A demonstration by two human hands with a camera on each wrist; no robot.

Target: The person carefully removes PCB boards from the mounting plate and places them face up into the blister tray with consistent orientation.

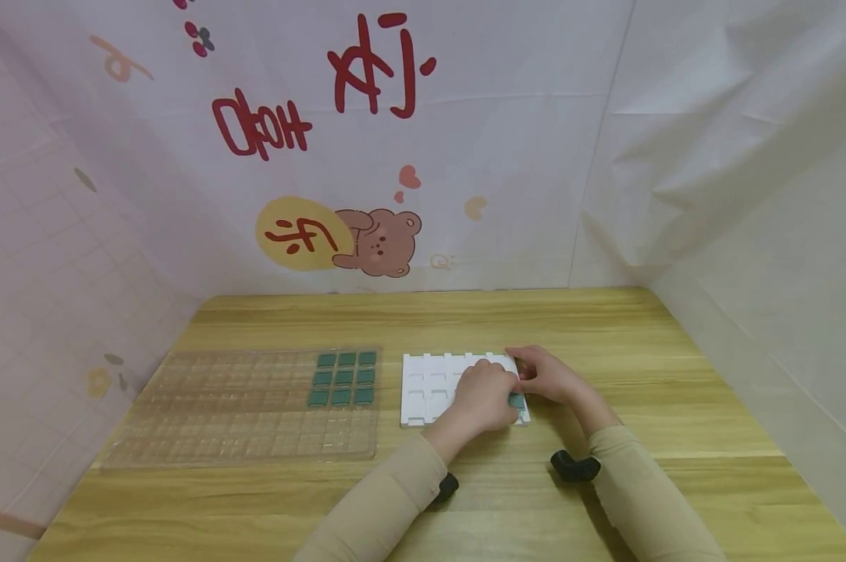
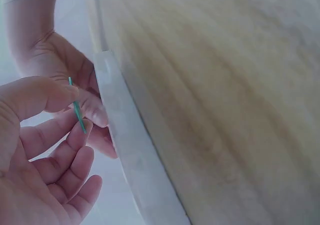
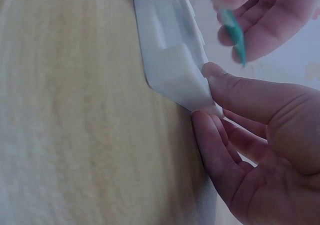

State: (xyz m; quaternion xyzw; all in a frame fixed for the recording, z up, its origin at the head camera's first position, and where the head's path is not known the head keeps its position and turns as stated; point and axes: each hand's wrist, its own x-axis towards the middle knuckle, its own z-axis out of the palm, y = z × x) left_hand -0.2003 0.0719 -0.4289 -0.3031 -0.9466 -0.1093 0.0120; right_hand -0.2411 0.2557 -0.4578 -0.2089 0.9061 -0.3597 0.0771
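My left hand [image 1: 485, 396] is over the right part of a white slotted tray [image 1: 416, 384]. Between its thumb and fingertips it pinches a thin green square chip [image 2: 78, 110], seen nearly edge-on in the left wrist view. In the right wrist view that chip tilts above the tray. My right hand [image 1: 548, 375] grips the tray at its far right corner, thumb on the upper edge and fingers against the side. Another patch of green [image 1: 517, 401] shows at the tray's right end, partly covered by the left hand.
A large clear plastic tray [image 1: 254, 449] with many small compartments lies on the left of the wooden table [image 1: 535, 515]. Several green square chips [image 1: 342, 378] sit in its upper right part. Black wrist mounts [image 1: 575, 467] are on both forearms. Patterned white sheets [image 1: 521, 117] hang around the table.
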